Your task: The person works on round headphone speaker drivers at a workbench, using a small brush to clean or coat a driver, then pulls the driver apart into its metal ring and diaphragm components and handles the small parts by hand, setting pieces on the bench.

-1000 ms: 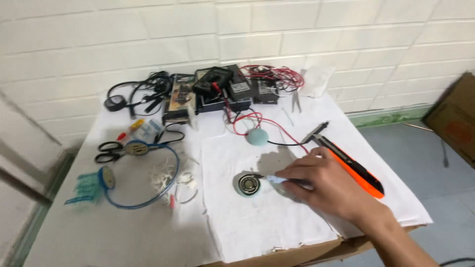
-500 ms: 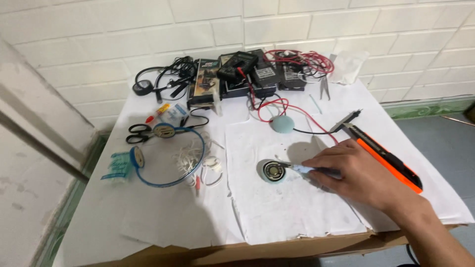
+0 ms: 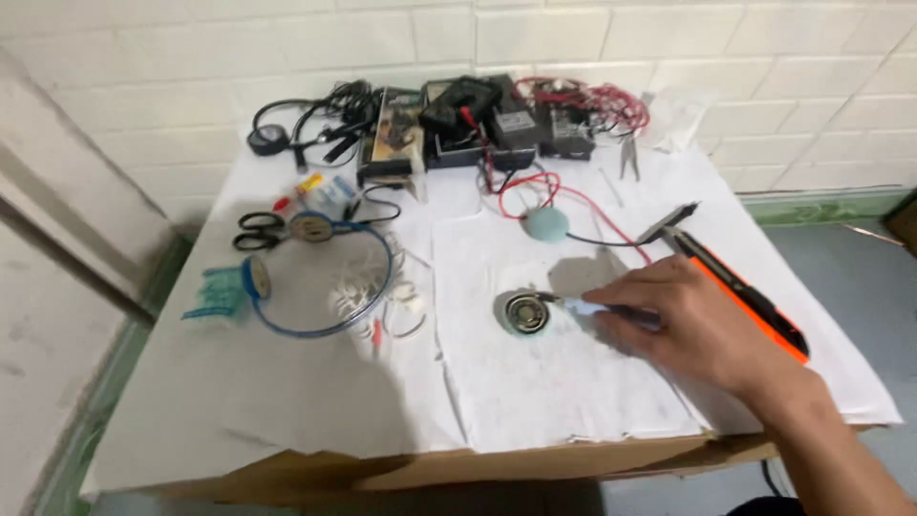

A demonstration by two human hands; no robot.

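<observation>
Fingers point(image 3: 626, 308) of the right hand point(image 3: 702, 330) pinch a thin pale tool point(image 3: 573, 303), its tip touching one small round speaker point(image 3: 522, 312) just left of them. Dark and metallic, it lies flat on the white sheet point(image 3: 554, 382). One orange-handled tool point(image 3: 740, 291) lies right.

R hand point(image 3: 693, 330) in view, forearm entering from approx 5 o'clock, wrist straight, back of hand up. Fingers point(image 3: 621, 304) curled in a pinch, tips pointing to 9 o'clock, closed on sth thin. L hand out of shot.
</observation>
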